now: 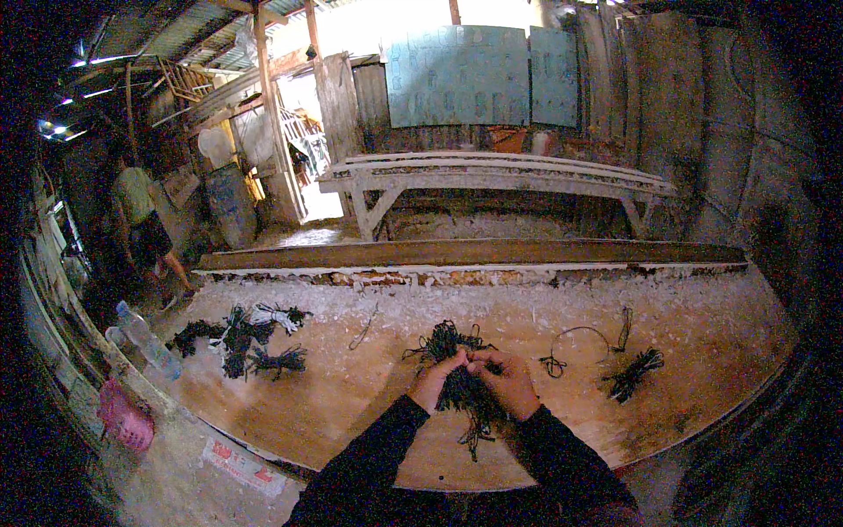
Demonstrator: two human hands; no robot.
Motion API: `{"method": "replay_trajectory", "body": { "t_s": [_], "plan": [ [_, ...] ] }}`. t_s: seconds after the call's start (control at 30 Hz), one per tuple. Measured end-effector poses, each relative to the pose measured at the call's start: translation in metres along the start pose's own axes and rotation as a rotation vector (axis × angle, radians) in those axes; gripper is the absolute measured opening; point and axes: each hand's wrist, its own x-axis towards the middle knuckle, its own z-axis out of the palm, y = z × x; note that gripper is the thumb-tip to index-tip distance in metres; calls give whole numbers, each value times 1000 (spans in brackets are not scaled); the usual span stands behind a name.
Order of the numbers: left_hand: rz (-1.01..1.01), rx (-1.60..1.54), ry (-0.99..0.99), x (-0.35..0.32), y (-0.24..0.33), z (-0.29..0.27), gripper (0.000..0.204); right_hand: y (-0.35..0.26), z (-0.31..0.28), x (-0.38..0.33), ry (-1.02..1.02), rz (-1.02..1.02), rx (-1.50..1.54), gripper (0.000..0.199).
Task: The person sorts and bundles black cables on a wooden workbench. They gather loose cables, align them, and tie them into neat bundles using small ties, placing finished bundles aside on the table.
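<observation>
A bundle of dark cord (445, 342) lies in front of me on the wooden table (351, 417), its looped ends fanning out above my hands and loose strands trailing below. My left hand (436, 384) is closed around the bundle's middle from the left. From the right, my right hand (507, 379) meets it, thumb and fingers pinched together at the bundle; what exactly they pinch is too small to make out. On the right rests a smaller tied bundle of dark cord (634, 375), with a loose strand (580, 329) beside it. Several dark and white cord bundles (237, 338) are heaped on the left.
A clear plastic bottle (145, 338) stands at the table's left edge, above a pink basket (126, 415). A raised board (474, 254) borders the far side. Beyond it is a long whitish bench (500, 173). Another person (140, 215) is at the far left.
</observation>
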Motion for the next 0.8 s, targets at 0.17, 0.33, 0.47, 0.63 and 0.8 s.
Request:
{"method": "replay_trajectory", "body": {
  "t_s": [0.17,0.33,0.47,0.63,0.8],
  "plan": [
    [71,31,26,-3,2,7,17,-13,5,-6,0,32,161,11],
    [163,28,39,-9,3,19,17,-10,6,-5,48,61,197,2],
    [202,155,18,-10,0,16,20,-4,5,-4,14,43,130,2],
    [251,297,-13,-5,-2,11,23,-2,5,-6,15,-20,68,6],
    [188,113,17,0,-8,7,26,3,4,-2,2,-281,-96,15]
  ]
}}
